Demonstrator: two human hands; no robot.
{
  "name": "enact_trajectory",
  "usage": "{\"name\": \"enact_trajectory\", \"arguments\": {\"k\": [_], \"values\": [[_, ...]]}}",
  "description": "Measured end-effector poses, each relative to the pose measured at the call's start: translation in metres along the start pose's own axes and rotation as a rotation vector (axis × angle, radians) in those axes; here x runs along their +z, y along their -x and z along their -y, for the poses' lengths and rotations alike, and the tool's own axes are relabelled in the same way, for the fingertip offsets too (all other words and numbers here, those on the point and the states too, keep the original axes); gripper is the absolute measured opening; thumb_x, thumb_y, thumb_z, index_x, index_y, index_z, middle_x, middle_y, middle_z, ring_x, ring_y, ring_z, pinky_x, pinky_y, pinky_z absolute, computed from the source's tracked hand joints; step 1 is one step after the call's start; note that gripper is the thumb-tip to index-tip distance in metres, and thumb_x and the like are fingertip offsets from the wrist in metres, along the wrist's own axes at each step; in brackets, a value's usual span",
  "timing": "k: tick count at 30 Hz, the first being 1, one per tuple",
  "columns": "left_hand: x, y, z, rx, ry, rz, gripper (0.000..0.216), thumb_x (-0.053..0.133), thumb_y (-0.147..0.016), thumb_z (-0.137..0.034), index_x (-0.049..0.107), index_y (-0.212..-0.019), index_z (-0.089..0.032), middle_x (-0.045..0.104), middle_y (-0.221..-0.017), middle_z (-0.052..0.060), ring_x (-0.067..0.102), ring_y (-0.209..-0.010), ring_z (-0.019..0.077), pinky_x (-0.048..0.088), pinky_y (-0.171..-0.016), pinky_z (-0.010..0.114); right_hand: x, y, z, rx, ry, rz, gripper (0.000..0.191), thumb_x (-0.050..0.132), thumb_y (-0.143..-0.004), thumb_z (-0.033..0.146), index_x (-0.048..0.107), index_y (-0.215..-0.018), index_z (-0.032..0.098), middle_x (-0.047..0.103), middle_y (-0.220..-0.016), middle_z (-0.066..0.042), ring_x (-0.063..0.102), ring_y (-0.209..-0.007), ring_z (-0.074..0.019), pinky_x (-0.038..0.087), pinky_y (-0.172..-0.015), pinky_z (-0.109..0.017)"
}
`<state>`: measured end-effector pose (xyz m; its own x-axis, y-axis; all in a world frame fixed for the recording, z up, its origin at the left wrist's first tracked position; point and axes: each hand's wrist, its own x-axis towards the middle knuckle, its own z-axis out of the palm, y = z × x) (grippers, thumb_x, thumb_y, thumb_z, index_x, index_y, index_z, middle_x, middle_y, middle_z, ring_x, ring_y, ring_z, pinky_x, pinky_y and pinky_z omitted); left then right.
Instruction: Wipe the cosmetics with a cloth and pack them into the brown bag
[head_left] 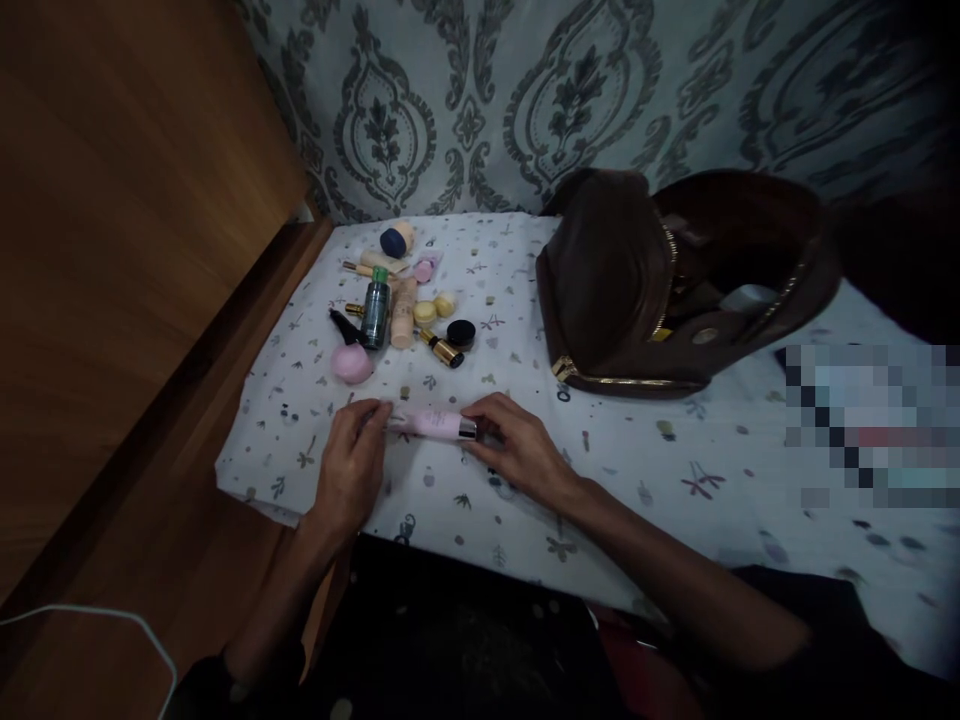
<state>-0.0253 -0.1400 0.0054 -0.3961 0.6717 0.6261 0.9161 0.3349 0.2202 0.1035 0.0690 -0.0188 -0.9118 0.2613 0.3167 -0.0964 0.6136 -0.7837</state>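
A pink cosmetic tube (433,422) with a silver band and dark cap lies lengthwise between my hands, just above or on the patterned cloth. My left hand (351,465) pinches its flat left end. At the other end, the fingers of my right hand (521,440) close around the cap. Beyond the tube sit a pink rounded item (351,363), a dark bottle with a green cap (376,312), a beige tube (403,315), a gold-and-black small bottle (441,348) and a round black compact (460,333).
An open brown leather bag (622,290) with gold zips stands at the back right. Yellow round pieces (425,313) and a dark-lidded jar (396,240) lie farther back. Wooden furniture (150,200) borders the left; a white cable (112,610) hangs lower left.
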Motion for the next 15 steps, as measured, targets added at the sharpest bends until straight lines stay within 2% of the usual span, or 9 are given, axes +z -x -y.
{"name": "enact_trajectory", "arguments": {"k": [3, 7, 9, 11, 15], "values": [[0.005, -0.002, -0.027, 0.162, 0.117, 0.021, 0.048, 0.049, -0.093, -0.004, 0.050, -0.139, -0.020, 0.061, -0.118, 0.013, 0.058, -0.113, 0.0236, 0.056, -0.092, 0.039, 0.001, 0.001, 0.001, -0.005, -0.047, -0.032, 0.022, 0.064, -0.083, 0.019, 0.064, -0.104, 0.020, 0.058, -0.091, -0.005, 0.059, -0.078, -0.0167, 0.052, -0.071, -0.031], [0.017, -0.001, -0.050, 0.310, 0.191, 0.122, 0.055, 0.048, -0.094, -0.004, 0.039, -0.147, -0.014, 0.062, -0.121, 0.018, 0.054, -0.122, 0.0279, 0.054, -0.099, 0.045, 0.001, 0.002, 0.002, -0.021, -0.079, -0.021, 0.035, 0.055, -0.072, 0.004, 0.067, -0.102, 0.020, 0.058, -0.084, -0.003, 0.059, -0.074, -0.0159, 0.052, -0.069, -0.030], [0.020, -0.003, -0.051, 0.318, 0.177, 0.126, 0.053, 0.047, -0.094, -0.004, 0.040, -0.146, -0.012, 0.063, -0.121, 0.019, 0.054, -0.123, 0.0282, 0.054, -0.100, 0.045, 0.001, 0.002, 0.002, -0.020, -0.086, -0.018, 0.036, 0.055, -0.072, 0.004, 0.067, -0.104, 0.018, 0.060, -0.084, -0.003, 0.059, -0.073, -0.0157, 0.052, -0.067, -0.030], [0.021, -0.005, -0.045, 0.306, 0.157, 0.073, 0.049, 0.047, -0.094, -0.004, 0.044, -0.143, -0.013, 0.064, -0.119, 0.018, 0.056, -0.121, 0.0273, 0.055, -0.098, 0.044, 0.000, 0.002, 0.004, -0.007, -0.089, -0.023, 0.029, 0.059, -0.079, 0.011, 0.067, -0.106, 0.017, 0.061, -0.082, -0.003, 0.060, -0.070, -0.0154, 0.052, -0.067, -0.030], [0.014, -0.009, -0.021, 0.203, 0.060, 0.029, 0.043, 0.045, -0.095, -0.003, 0.051, -0.135, -0.017, 0.064, -0.115, 0.014, 0.059, -0.114, 0.0240, 0.056, -0.094, 0.042, -0.002, 0.001, 0.008, 0.020, -0.071, -0.009, 0.022, 0.065, -0.088, 0.028, 0.067, -0.108, 0.020, 0.064, -0.084, -0.003, 0.060, -0.070, -0.0149, 0.051, -0.067, -0.029]]}}
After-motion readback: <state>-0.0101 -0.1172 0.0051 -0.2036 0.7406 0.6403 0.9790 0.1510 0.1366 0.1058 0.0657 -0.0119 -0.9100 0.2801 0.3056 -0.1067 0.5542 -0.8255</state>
